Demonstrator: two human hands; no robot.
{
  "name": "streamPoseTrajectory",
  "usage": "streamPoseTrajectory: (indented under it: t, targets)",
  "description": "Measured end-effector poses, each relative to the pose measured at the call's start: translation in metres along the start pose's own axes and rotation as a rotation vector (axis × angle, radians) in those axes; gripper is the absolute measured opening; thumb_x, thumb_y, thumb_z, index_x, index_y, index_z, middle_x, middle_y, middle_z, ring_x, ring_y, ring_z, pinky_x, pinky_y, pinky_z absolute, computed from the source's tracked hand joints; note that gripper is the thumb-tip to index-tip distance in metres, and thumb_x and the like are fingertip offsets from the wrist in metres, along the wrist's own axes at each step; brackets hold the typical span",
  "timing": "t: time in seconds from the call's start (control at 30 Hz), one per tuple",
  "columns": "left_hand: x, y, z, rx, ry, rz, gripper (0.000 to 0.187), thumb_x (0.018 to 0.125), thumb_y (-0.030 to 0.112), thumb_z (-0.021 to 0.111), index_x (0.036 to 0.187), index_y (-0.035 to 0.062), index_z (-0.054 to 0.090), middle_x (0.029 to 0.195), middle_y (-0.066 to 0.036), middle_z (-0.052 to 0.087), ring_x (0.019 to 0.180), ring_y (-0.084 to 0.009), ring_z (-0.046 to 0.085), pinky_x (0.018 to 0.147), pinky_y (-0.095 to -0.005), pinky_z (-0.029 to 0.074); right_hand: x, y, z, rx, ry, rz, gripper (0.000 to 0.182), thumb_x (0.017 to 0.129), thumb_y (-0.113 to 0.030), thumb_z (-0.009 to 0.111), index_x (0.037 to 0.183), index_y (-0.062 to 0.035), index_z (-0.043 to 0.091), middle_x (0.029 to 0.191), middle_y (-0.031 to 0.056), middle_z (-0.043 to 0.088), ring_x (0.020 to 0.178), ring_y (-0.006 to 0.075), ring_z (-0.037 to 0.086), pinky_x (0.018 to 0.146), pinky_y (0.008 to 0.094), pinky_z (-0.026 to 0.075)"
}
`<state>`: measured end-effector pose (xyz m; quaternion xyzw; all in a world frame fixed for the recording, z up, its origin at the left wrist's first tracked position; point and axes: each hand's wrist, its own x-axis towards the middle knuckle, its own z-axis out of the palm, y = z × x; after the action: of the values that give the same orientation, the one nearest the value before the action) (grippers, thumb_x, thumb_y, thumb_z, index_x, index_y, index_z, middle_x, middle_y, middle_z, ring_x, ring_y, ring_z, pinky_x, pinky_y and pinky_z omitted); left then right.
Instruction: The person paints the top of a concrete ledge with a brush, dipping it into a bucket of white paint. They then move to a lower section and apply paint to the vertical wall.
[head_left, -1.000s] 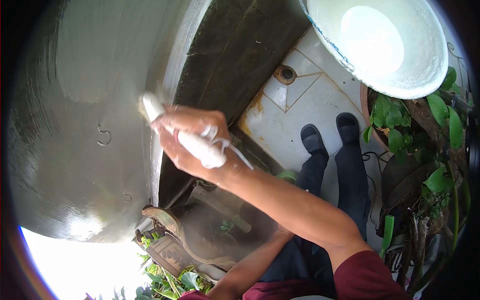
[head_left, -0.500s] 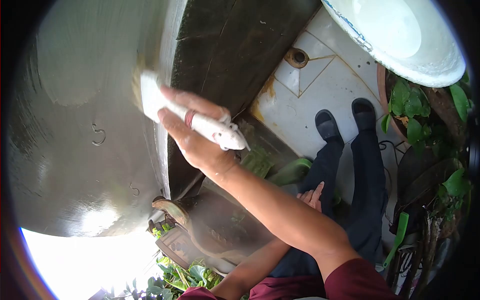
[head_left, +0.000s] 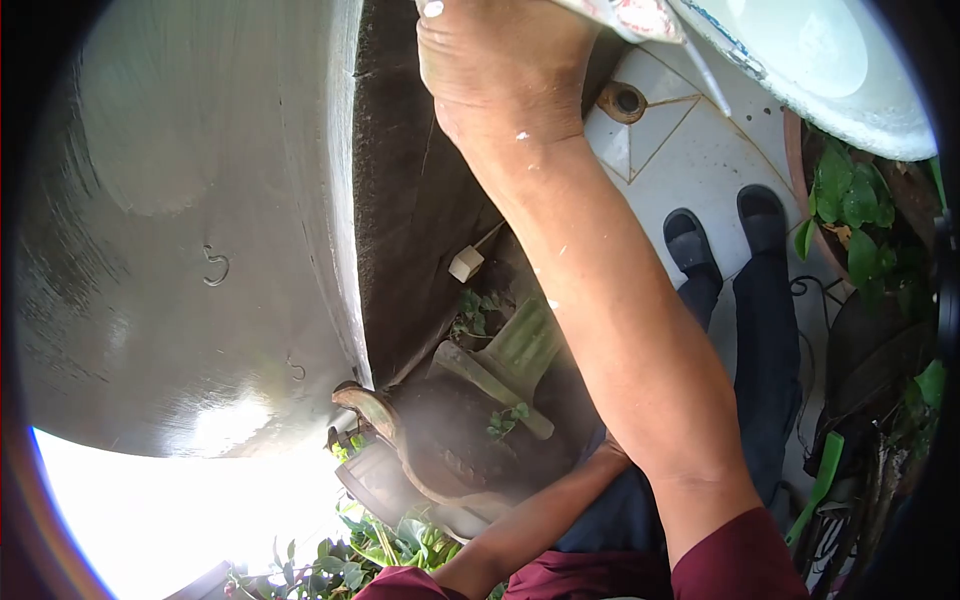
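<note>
My right hand (head_left: 505,50) is at the top edge of the view, cut off by the frame, with white paint specks on the skin. Its fingers are closed on a white-smeared paintbrush (head_left: 640,15); only part of the handle and its thin end show, close to the rim of a white basin (head_left: 720,65). The brush's bristles are out of view. My left forearm (head_left: 540,515) reaches in low, and its hand is hidden behind my right forearm. To the left is a large grey surface (head_left: 200,300) with whitish streaks and two hooks.
A dark wall face (head_left: 400,200) with a pale edge (head_left: 345,200) adjoins the grey surface. White floor tiles (head_left: 660,120) hold a round drain (head_left: 622,102) near my feet. Leafy plants (head_left: 850,190) and a green handle (head_left: 820,480) stand right; a brown pot (head_left: 450,440) sits below.
My right hand has moved up and right with the paintbrush, away from the pale edge and toward the basin. My left hand has gone out of sight behind the right forearm. The view has shifted slightly.
</note>
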<state>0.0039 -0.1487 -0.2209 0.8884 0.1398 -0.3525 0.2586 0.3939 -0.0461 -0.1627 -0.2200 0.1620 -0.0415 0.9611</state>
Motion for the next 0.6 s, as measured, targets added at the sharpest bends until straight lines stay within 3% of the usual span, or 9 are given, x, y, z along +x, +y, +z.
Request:
streamPoseTrajectory:
  t: [0.07, 0.1, 0.17, 0.2, 0.23, 0.33, 0.4, 0.5, 0.6]
  targets:
    - [0.001, -0.003, 0.002, -0.028, -0.004, -0.001, 0.063, 0.075, 0.001, 0.055, 0.137, 0.0073, 0.052, 0.104, -0.008, 0.067, 0.096, -0.0233, 0.066, 0.082, -0.0390, 0.049, -0.023, 0.001, -0.005, -0.117, 0.033, 0.198, 0.011, 0.079, -0.004, 0.071, 0.090, -0.0035, 0.069, 0.076, 0.0046, 0.069, 0.068, 0.0104, 0.065, 0.062, 0.0261, 0.053]
    - [0.000, -0.002, 0.001, -0.028, -0.008, -0.002, 0.063, 0.075, 0.001, 0.055, 0.137, 0.0073, 0.052, 0.104, -0.008, 0.067, 0.096, -0.0233, 0.066, 0.082, -0.0390, 0.049, -0.049, 0.020, -0.001, 0.030, 0.058, 0.230, 0.012, 0.081, -0.005, 0.072, 0.093, -0.0043, 0.070, 0.078, 0.0033, 0.069, 0.069, 0.0090, 0.065, 0.062, 0.0254, 0.052]
    - [0.007, 0.007, -0.010, 0.005, -0.018, -0.022, 0.062, 0.076, 0.000, 0.055, 0.137, 0.0054, 0.052, 0.103, -0.009, 0.067, 0.097, -0.0240, 0.066, 0.083, -0.0375, 0.049, -0.100, 0.030, -0.006, -0.118, -0.017, 0.311, 0.013, 0.080, -0.004, 0.074, 0.093, -0.0047, 0.071, 0.078, 0.0032, 0.070, 0.066, 0.0071, 0.062, 0.061, 0.0222, 0.051]
    - [0.007, 0.008, -0.011, 0.013, -0.008, -0.019, 0.062, 0.076, 0.000, 0.055, 0.137, 0.0054, 0.052, 0.103, -0.010, 0.067, 0.098, -0.0239, 0.066, 0.084, -0.0375, 0.048, -0.114, 0.033, -0.008, -0.222, -0.055, 0.308, 0.013, 0.079, -0.003, 0.074, 0.092, -0.0046, 0.071, 0.081, 0.0045, 0.071, 0.066, 0.0074, 0.063, 0.062, 0.0219, 0.051]
    - [0.007, 0.007, -0.011, 0.021, 0.003, -0.012, 0.062, 0.076, 0.000, 0.054, 0.137, 0.0054, 0.052, 0.104, -0.010, 0.067, 0.098, -0.0238, 0.066, 0.084, -0.0374, 0.048, -0.126, 0.034, -0.016, -0.216, -0.144, 0.527, 0.020, 0.082, -0.007, 0.076, 0.101, -0.0031, 0.072, 0.093, 0.0070, 0.073, 0.083, 0.0108, 0.067, 0.078, 0.0267, 0.055]
    - [0.009, 0.005, -0.010, -0.118, -0.023, -0.027, 0.062, 0.075, -0.001, 0.055, 0.137, 0.0063, 0.052, 0.102, -0.010, 0.068, 0.097, -0.0242, 0.066, 0.083, -0.0371, 0.048, -0.104, 0.041, -0.017, -0.162, -0.084, 0.317, 0.013, 0.078, -0.002, 0.074, 0.091, -0.0043, 0.071, 0.082, 0.0059, 0.072, 0.068, 0.0106, 0.066, 0.063, 0.0262, 0.054]
    - [0.007, 0.006, -0.008, -0.152, -0.023, -0.031, 0.063, 0.075, -0.001, 0.055, 0.137, 0.0071, 0.052, 0.100, -0.010, 0.068, 0.094, -0.0245, 0.067, 0.082, -0.0369, 0.048, -0.057, 0.022, -0.007, 0.062, 0.045, 0.306, 0.013, 0.077, -0.001, 0.073, 0.090, -0.0042, 0.070, 0.081, 0.0069, 0.071, 0.069, 0.0129, 0.067, 0.064, 0.0271, 0.055]
    - [0.003, 0.009, -0.011, -0.025, 0.032, 0.006, 0.063, 0.074, -0.001, 0.055, 0.137, 0.0078, 0.052, 0.098, -0.010, 0.068, 0.091, -0.0247, 0.067, 0.080, -0.0366, 0.049, -0.020, 0.034, 0.005, -0.175, 0.195, -0.411, 0.016, 0.076, -0.001, 0.074, 0.090, -0.0044, 0.068, 0.080, 0.0081, 0.069, 0.069, 0.0152, 0.067, 0.065, 0.0262, 0.053]
    - [0.008, 0.011, -0.011, 0.101, 0.091, 0.065, 0.064, 0.074, -0.001, 0.056, 0.137, 0.0085, 0.052, 0.096, -0.009, 0.069, 0.088, -0.0250, 0.067, 0.079, -0.0364, 0.049, -0.092, 0.027, -0.005, -0.191, 0.021, 0.105, 0.013, 0.083, -0.005, 0.075, 0.094, -0.0008, 0.070, 0.089, 0.0051, 0.072, 0.071, 0.0081, 0.064, 0.068, 0.0244, 0.054]
